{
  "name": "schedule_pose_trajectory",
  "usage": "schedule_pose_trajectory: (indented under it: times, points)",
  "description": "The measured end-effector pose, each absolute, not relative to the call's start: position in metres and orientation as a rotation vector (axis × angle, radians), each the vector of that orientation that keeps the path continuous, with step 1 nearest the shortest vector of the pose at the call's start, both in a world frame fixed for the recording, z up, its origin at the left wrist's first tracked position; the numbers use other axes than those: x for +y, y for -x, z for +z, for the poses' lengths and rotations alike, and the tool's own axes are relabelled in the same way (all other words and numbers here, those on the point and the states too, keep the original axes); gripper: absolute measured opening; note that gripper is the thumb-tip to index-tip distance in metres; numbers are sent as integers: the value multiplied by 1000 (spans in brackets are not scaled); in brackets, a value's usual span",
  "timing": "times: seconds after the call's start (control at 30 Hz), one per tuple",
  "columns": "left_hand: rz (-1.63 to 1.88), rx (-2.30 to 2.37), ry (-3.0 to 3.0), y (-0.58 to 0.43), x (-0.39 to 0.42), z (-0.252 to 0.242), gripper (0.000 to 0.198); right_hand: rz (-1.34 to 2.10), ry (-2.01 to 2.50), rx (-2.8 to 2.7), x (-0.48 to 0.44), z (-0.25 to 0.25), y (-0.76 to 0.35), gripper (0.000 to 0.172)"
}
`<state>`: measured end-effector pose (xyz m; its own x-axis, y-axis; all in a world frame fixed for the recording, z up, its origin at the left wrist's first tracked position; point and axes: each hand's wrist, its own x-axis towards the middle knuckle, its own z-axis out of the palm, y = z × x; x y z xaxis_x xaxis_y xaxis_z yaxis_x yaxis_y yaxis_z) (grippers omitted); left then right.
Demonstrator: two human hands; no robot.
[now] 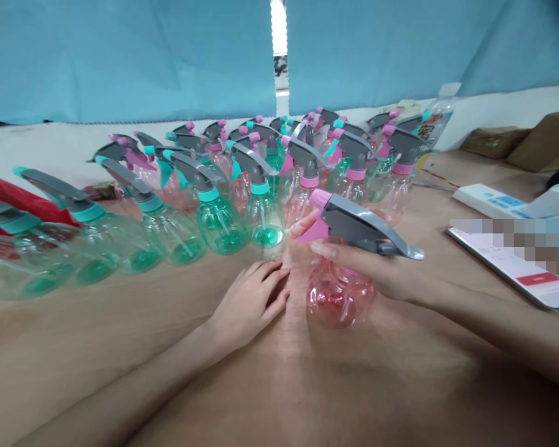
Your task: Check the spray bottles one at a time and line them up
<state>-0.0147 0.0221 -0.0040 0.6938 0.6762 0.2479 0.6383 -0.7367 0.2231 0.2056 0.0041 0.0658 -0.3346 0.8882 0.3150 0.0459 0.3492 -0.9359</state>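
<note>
My right hand point(354, 257) is wrapped round the neck of a pink spray bottle point(339, 297) with a grey and pink trigger head. The bottle stands nearly upright, at or just above the wooden table; which one I cannot tell. Palm down, my left hand point(251, 301) rests on the table to the left of it, fingers loosely spread and holding nothing. Just beyond the left hand stands a green spray bottle point(264, 217) with a turquoise collar. Another green spray bottle point(221, 223) is beside that one.
More green and pink spray bottles point(302, 198) crowd the back and left of the table point(279, 385). On the right lie a phone point(517, 267) and a white power strip point(489, 202). Cardboard boxes point(545, 143) and a clear water bottle point(440, 118) stand behind. Red material point(28, 198) is at far left.
</note>
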Motion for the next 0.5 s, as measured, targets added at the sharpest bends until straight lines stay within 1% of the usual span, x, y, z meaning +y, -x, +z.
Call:
schedule_pose_trajectory:
  times: [0.1, 0.3, 0.5]
  points:
    - [479, 1087, -2781, 14, 22, -4, 34, 1063, 868, -1668, 3, 67, -206, 8]
    - [467, 1092, -2781, 13, 22, -3, 34, 1075, 882, -1683, 4, 66, -206, 11]
    - [476, 1088, -2770, 14, 22, -3, 34, 990, 927, -1687, 2, 71, -205, 12]
